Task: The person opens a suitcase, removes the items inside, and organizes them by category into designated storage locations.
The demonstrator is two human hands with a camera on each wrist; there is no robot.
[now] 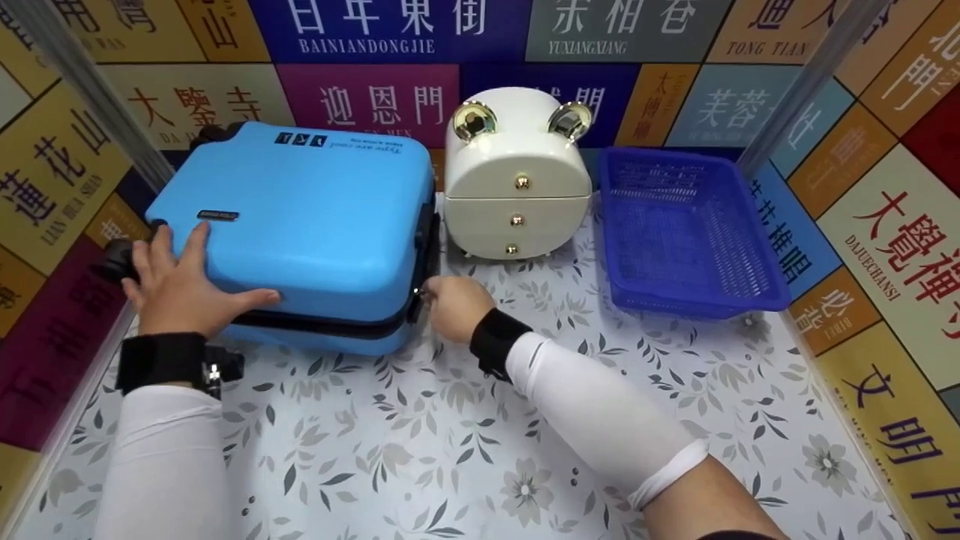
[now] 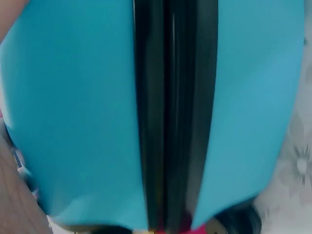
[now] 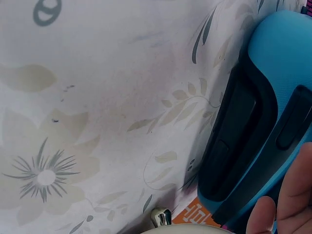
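A bright blue hard-shell suitcase (image 1: 300, 232) lies flat on the floral-patterned table (image 1: 450, 450). The left hand (image 1: 180, 289) rests spread on its lid near the front corner; the right hand (image 1: 454, 307) pinches a small zipper pull (image 1: 422, 295) at the suitcase's right edge — beside a cream rounded drawer box (image 1: 517, 180) and a blue plastic basket (image 1: 682, 232).

Left hand (image 1: 180, 281) flat, fingers spread, palm down, forearm straight ahead. Right hand (image 1: 454, 306) curled, fingertips pinched together; forearm angled in from the right.
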